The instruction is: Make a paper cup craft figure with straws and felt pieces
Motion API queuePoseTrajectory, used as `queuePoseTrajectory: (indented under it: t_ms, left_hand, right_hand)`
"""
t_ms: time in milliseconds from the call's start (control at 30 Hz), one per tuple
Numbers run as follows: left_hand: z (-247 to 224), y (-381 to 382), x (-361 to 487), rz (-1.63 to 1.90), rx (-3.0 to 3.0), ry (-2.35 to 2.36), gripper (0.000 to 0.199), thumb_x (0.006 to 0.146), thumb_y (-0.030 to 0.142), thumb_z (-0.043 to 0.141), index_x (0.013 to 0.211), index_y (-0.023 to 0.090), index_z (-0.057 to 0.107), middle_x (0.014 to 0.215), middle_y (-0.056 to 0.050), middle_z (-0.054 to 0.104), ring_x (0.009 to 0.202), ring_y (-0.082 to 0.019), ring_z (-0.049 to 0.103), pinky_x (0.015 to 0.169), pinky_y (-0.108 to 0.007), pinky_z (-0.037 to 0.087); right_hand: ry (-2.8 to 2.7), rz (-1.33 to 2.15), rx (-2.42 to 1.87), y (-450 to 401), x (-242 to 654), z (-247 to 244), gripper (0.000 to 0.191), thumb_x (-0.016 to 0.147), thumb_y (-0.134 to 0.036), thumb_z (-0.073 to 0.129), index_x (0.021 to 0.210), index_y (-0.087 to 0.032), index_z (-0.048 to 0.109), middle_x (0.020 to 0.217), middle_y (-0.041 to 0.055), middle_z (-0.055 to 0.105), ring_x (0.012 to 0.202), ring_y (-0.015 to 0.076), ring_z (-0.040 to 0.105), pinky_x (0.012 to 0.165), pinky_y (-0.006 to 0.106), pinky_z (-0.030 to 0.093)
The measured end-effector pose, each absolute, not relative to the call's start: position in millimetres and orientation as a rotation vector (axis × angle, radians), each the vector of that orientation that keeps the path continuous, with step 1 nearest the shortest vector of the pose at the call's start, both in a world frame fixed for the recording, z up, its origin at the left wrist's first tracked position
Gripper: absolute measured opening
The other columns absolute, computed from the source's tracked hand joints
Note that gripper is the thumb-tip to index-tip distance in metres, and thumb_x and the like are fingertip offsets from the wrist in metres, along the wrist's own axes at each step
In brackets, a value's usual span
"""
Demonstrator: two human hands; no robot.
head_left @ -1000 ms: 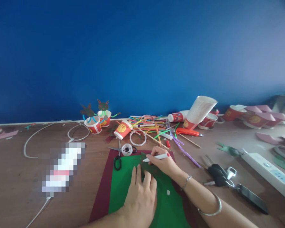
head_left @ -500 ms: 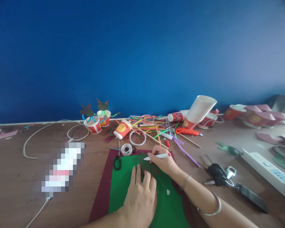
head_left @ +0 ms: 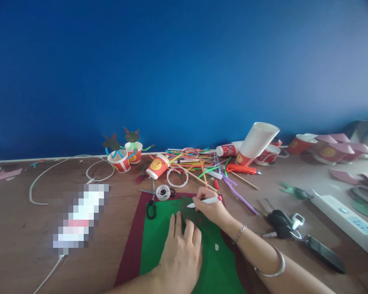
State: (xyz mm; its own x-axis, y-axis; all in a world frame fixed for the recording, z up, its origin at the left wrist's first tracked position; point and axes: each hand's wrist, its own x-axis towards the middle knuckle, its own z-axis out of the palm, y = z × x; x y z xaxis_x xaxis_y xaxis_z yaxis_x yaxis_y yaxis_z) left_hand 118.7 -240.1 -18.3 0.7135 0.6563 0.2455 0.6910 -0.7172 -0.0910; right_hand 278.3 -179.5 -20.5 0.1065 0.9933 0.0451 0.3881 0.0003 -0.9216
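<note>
My right hand [head_left: 210, 208] is closed round a white marker [head_left: 206, 200] with a red end, its tip at a small dark green paper piece [head_left: 187, 213]. That piece lies on a larger green sheet [head_left: 155, 245], which rests on a dark red sheet [head_left: 130, 253]. Flat on the green paper, my left hand [head_left: 181, 249] has its fingers stretched out, the fingertips beside the dark piece. Beyond the sheets' upper edge are black-handled scissors [head_left: 151, 207] with open blades and a roll of clear tape [head_left: 163, 192].
Behind lie colourful pipe cleaners [head_left: 190, 163], a tipped paper cup [head_left: 158, 166], stacked cups [head_left: 257, 143] and an orange cutter [head_left: 241, 169]. Keys [head_left: 280, 224] and a power strip [head_left: 346, 216] sit at right. A blurred-out phone [head_left: 81, 216] and cable are at left.
The marker tip has shifted very slightly to the right over the dark green piece, along with my right hand. My left hand stays in place.
</note>
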Motion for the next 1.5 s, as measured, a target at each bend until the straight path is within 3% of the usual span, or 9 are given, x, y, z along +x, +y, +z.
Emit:
queuePoseTrajectory:
  t_ms: [400, 967, 1267, 1500]
  left_hand:
    - [-18.5, -239.4, 119.9, -0.331, -2.711, -1.09, 0.034, 0.088, 0.033, 0.047, 0.11, 0.011, 0.061, 0.109, -0.014, 0.062, 0.115, -0.037, 0.053, 0.098, -0.053, 0.04]
    - [-19.2, -240.2, 119.7, -0.326, -2.711, -1.075, 0.034, 0.087, 0.033, 0.047, 0.108, 0.01, 0.061, 0.107, -0.015, 0.061, 0.114, -0.037, 0.054, 0.098, -0.052, 0.04]
    - [-18.6, -240.9, 119.7, -0.342, -2.701, -1.089, 0.034, 0.087, 0.033, 0.047, 0.109, 0.011, 0.061, 0.108, -0.015, 0.061, 0.114, -0.036, 0.053, 0.098, -0.052, 0.04]
    - [-18.7, -240.2, 119.4, -0.334, -2.697, -1.048, 0.035, 0.088, 0.033, 0.046, 0.111, 0.011, 0.061, 0.108, -0.014, 0.061, 0.114, -0.036, 0.053, 0.097, -0.053, 0.039]
  right_hand:
    - [-1.464, 0.864, -1.576, -178.7, 279.1, -20.4, 0.021, 0.071, -0.017, 0.053, 0.055, -0.022, 0.041, 0.045, -0.0048, 0.056, 0.04, 0.0094, 0.048, 0.04, 0.019, 0.036]
    - [-1.481, 0.959, -1.579, -180.5, 276.5, -17.7, 0.019, 0.073, -0.022, 0.055, 0.058, -0.021, 0.043, 0.047, -0.0047, 0.058, 0.037, 0.0089, 0.049, 0.036, 0.018, 0.036]
    - [-1.52, 0.925, -1.527, -181.3, 275.6, -14.9, 0.021, 0.075, -0.028, 0.06, 0.059, -0.021, 0.047, 0.051, -0.0028, 0.063, 0.042, 0.01, 0.051, 0.041, 0.019, 0.038]
    - [-1.16, 0.844, -1.466, -178.4, 284.1, -15.9, 0.025, 0.075, -0.031, 0.058, 0.057, -0.022, 0.043, 0.046, -0.0028, 0.058, 0.045, 0.0117, 0.052, 0.046, 0.021, 0.038]
